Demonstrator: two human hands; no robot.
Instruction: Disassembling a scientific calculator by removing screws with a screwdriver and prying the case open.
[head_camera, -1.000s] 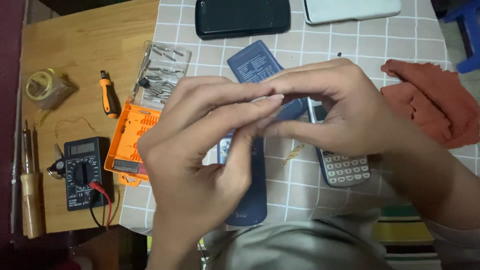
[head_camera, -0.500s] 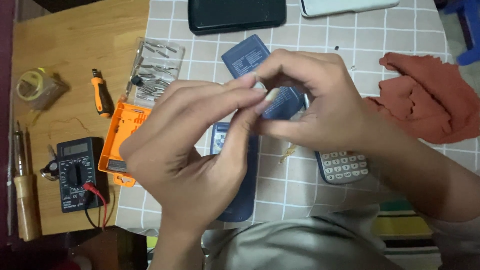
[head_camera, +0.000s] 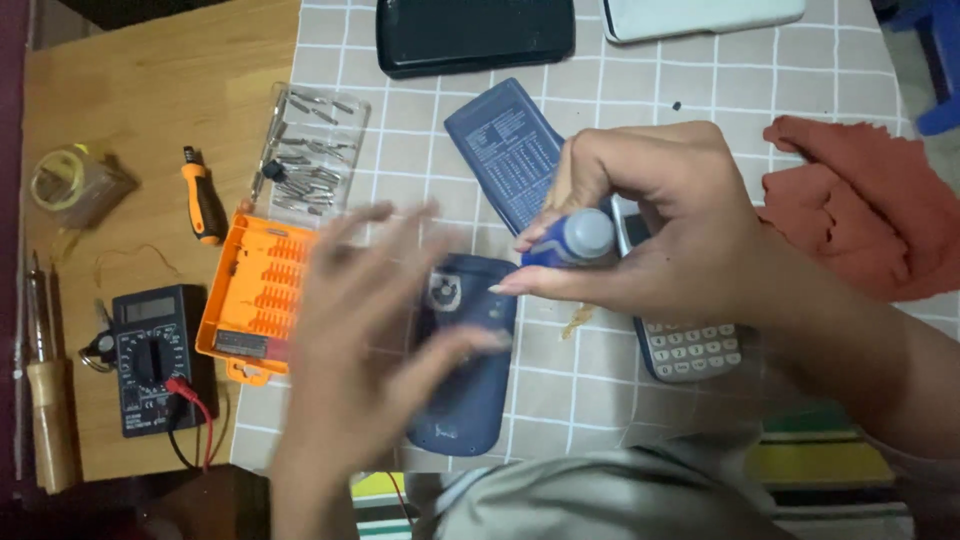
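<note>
My right hand (head_camera: 665, 235) grips a small blue cylinder with a pale grey end, a battery-like part (head_camera: 572, 240), above a calculator (head_camera: 688, 345) whose keypad shows below the wrist. My left hand (head_camera: 365, 330) is blurred with fingers spread, holding nothing, hovering over a dark blue calculator back shell (head_camera: 462, 360). A dark blue slide cover (head_camera: 505, 150) lies beyond the hands on the checked tablecloth (head_camera: 640, 90).
An orange screwdriver-bit case (head_camera: 255, 295) with its clear lid (head_camera: 312, 150), an orange-handled driver (head_camera: 203, 200), a black multimeter (head_camera: 150, 355), a soldering iron (head_camera: 45, 390) and a solder coil (head_camera: 68, 180) lie left. A red cloth (head_camera: 865, 200) lies right; a black tray (head_camera: 470, 35) is at the back.
My hands have come apart. The left hand has let go and swung left and down; the right hand keeps the blue cylinder, now plainly visible.
</note>
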